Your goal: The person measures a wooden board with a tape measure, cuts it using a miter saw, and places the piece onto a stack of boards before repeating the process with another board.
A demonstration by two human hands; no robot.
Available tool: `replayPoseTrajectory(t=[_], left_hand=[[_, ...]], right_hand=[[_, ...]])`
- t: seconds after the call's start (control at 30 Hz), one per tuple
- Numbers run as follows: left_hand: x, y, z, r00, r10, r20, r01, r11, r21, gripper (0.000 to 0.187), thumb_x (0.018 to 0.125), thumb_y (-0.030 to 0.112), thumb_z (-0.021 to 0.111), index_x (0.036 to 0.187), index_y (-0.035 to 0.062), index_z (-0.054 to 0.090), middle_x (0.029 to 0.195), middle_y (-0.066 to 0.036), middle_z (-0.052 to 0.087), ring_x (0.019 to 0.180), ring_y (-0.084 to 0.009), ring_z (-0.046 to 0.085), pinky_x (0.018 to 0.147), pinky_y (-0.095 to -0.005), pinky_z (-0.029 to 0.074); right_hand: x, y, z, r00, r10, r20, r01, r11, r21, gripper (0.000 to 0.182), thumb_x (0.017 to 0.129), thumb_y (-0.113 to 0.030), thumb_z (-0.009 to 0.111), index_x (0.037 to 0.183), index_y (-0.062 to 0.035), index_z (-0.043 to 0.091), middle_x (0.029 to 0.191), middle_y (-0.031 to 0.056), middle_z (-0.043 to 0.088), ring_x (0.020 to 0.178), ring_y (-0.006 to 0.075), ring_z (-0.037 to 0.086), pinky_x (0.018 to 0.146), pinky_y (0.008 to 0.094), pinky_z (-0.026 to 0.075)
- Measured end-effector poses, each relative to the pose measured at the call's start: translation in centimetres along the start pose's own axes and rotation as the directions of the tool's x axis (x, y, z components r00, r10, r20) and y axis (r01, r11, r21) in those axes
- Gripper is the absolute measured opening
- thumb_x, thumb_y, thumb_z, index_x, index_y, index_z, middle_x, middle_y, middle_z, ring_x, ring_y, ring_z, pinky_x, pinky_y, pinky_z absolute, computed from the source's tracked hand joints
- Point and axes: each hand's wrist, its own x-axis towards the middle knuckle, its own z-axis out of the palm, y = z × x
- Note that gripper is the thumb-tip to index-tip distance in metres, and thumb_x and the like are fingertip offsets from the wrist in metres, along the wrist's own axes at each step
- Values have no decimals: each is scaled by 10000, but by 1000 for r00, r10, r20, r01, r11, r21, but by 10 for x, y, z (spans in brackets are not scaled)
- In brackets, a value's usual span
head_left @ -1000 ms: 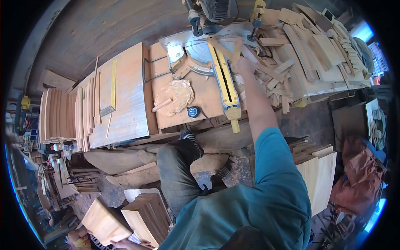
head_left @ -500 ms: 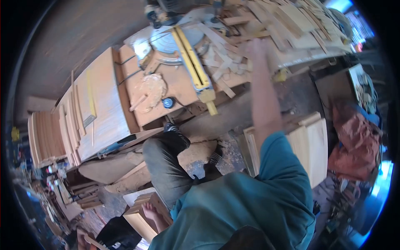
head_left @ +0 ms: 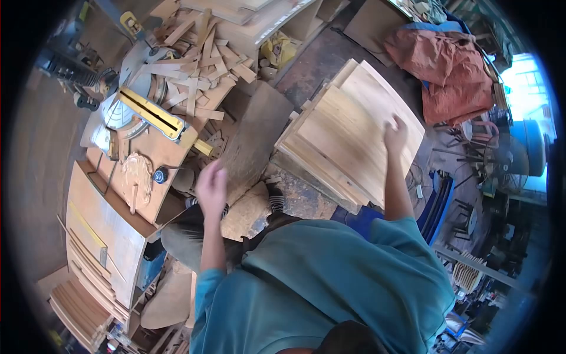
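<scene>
My right hand (head_left: 395,134) is over the top board of a stack of pale wooden panels (head_left: 348,121), thumb and a finger apart, nothing seen in it. Loosely spread and slightly blurred, the fingers of my left hand (head_left: 211,186) hold nothing above the floor by the bench. The yellow-topped fence or arm of a saw (head_left: 152,113) lies nearest to that hand. On the bench beside it are a tape measure (head_left: 160,174) and a heap of tan putty or paste (head_left: 137,177) with a wooden stick (head_left: 134,199) in it.
Wood offcuts (head_left: 203,71) are piled behind the saw. A curved wooden piece (head_left: 259,135) stands between bench and panels. A reddish-brown cloth (head_left: 445,68) covers things at the back right, near a blue drum (head_left: 526,147). Curved slats (head_left: 76,312) lie at lower left.
My view has swung to the right. My right hand has come from the offcuts on the bench to the panel stack. My left hand has risen from low beside some wooden pieces to the front.
</scene>
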Motion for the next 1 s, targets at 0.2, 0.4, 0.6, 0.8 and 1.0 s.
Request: replayPoseTrajectory(t=[0.2, 0.4, 0.6, 0.8, 1.0], left_hand=[[75, 31, 166, 897, 82, 434, -107, 994, 34, 529, 1053, 394, 608, 1455, 51, 608, 1458, -205, 628, 1228, -345, 691, 1039, -407, 539], [66, 62, 225, 853, -163, 496, 150, 987, 66, 479, 991, 302, 616, 1430, 111, 641, 1166, -235, 751, 1121, -389, 723, 971, -445, 545], [47, 30, 166, 956, -100, 275, 130, 987, -94, 468, 978, 219, 641, 1435, 118, 660, 1133, -205, 772, 1039, -350, 755, 897, -406, 563], [-14, 11, -8, 937, -315, -149, 239, 892, -383, 476, 998, 63, 665, 1467, -2, 620, 1262, -83, 742, 1117, -148, 676, 976, -279, 512], [-101, -86, -195, 574, -429, -698, 194, 899, -393, 478, 1025, 46, 589, 1493, -51, 578, 1443, -124, 664, 1335, -185, 592, 1132, -308, 428]], right_hand=[[-129, 157, -112, 723, 680, 125, -665, 733, -140, 505, 839, -323, 695, 1184, 45, 733, 983, 214, 780, 972, 410, 737, 890, 432, 553], [-176, 110, -87, 770, 638, -35, -634, 770, 73, 426, 899, -326, 704, 1143, 19, 757, 1041, 175, 791, 952, 279, 736, 869, 411, 547], [-164, 41, -100, 816, 571, 87, -576, 793, 197, 327, 947, -235, 662, 1160, -3, 754, 1015, 105, 778, 908, 214, 704, 843, 363, 542], [-117, -139, -28, 933, 137, 333, -294, 824, 484, 265, 996, -128, 621, 1212, 8, 691, 972, 38, 704, 856, 131, 621, 766, 291, 517], [-190, -420, 184, 657, -427, 621, -141, 740, 658, 434, 943, -298, 716, 1324, -92, 695, 1140, 177, 780, 1030, 274, 745, 904, 386, 554]])
